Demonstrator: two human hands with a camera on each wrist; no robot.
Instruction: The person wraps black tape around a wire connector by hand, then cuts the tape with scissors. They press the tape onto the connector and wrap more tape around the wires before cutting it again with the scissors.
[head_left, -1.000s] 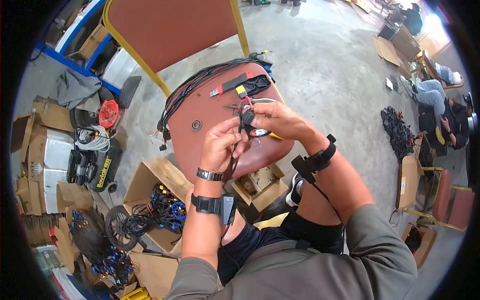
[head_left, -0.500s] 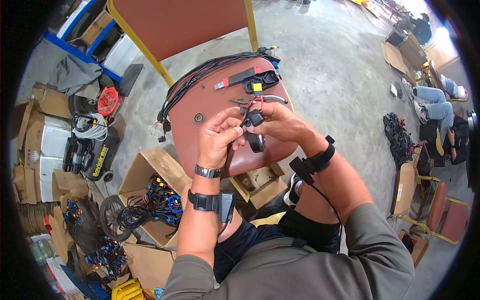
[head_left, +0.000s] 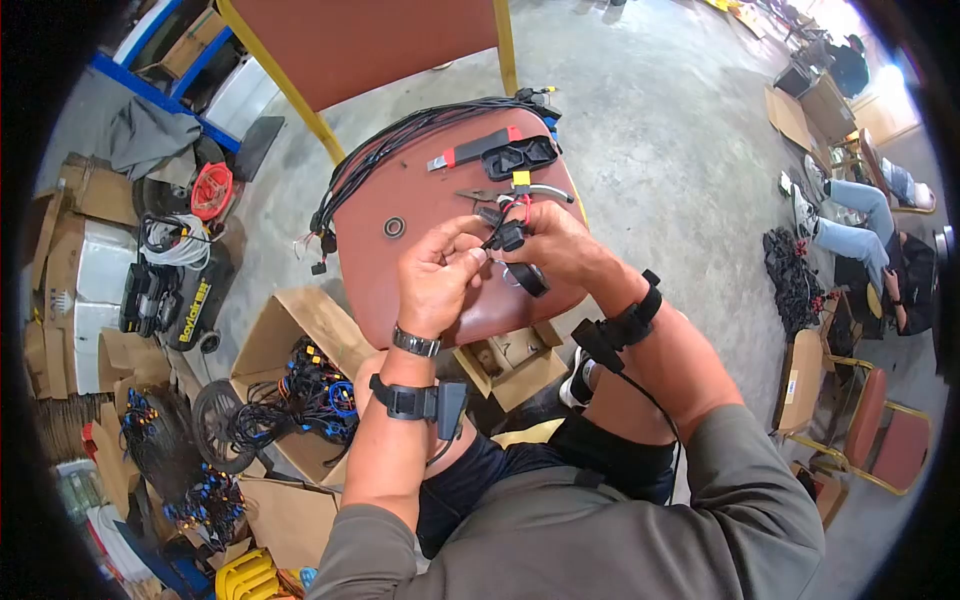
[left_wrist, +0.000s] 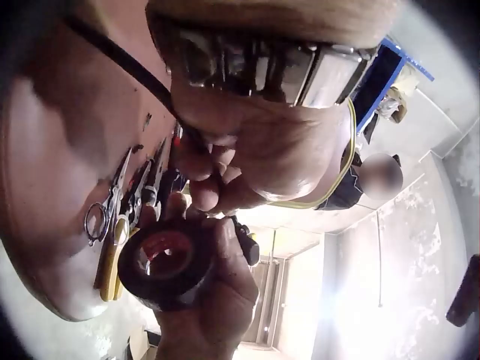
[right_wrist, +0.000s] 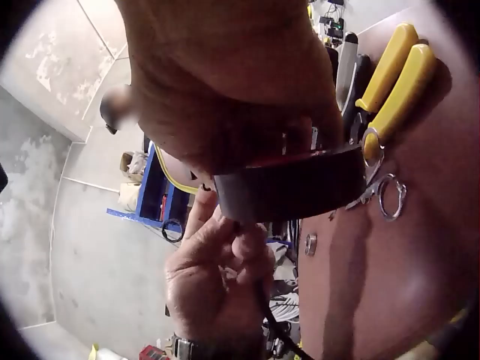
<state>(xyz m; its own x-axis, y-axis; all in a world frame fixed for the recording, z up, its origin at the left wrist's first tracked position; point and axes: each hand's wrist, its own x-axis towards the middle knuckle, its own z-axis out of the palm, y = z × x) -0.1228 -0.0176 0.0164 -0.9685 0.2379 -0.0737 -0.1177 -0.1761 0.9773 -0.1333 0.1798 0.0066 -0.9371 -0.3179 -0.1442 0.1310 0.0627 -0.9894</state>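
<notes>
In the head view, my left hand pinches a thin black cable between thumb and fingers; the cable trails back past the wrist. My right hand faces it, close by, and holds a roll of black electrical tape whose reddish core shows in the left wrist view. At the right fingers is a black connector, with red wires and a yellow connector just beyond. Fingertips of both hands nearly meet at the cable; the hands partly hide where tape and cable come together.
On the red chair seat lie a bearing, a red-and-black utility knife, a black tray, scissors, yellow-handled pliers and a cable bundle. Cardboard boxes with cables stand below left.
The tape roll has come into clear view below the right hand and now tilts out to the right. Both hands stay at the cable, and the head view has shifted slightly.
</notes>
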